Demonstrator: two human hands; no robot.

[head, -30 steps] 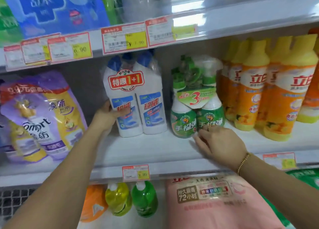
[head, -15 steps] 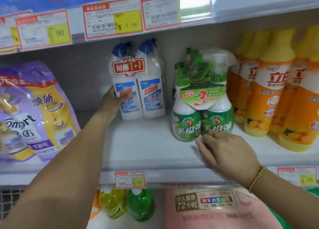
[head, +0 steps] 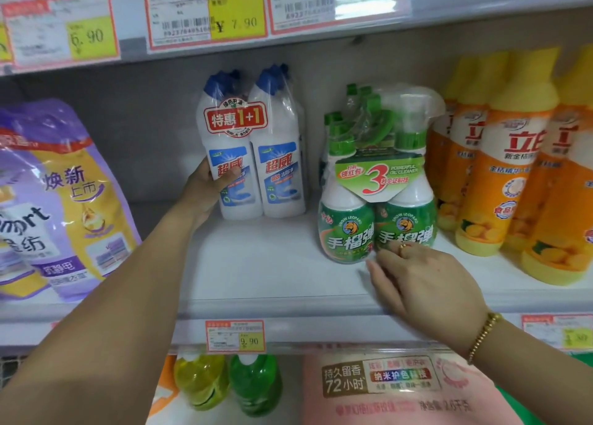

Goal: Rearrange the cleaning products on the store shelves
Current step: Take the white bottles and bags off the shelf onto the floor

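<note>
Far left: purple-and-yellow soft pouch (head: 64, 200), reads "焕新上市". Left hand (head: 205, 190) clamps a shrink-wrapped pair of white, blue-capped bottles (head: 256, 155), thumb across the "超威" label, fingers hidden behind. Red sticker: "特惠1+1". The pair stands upright, far in on the white shelf board (head: 272, 264). Right of it, nearer: green spray-bottle twin pack (head: 378, 200), "手榴弹", "SNOW LEOPARD", "POWERFUL OIL CLEANER". Right hand (head: 426, 283), fingers together, tips touching its base. Far right: orange bottles with yellow caps (head: 513, 181), "立白". Shelf-edge price tag (head: 236, 335): 9.90.

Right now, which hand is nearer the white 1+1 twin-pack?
Left. The left hand grips the twin-pack; the right hand touches the green spray pack beside it.
</note>
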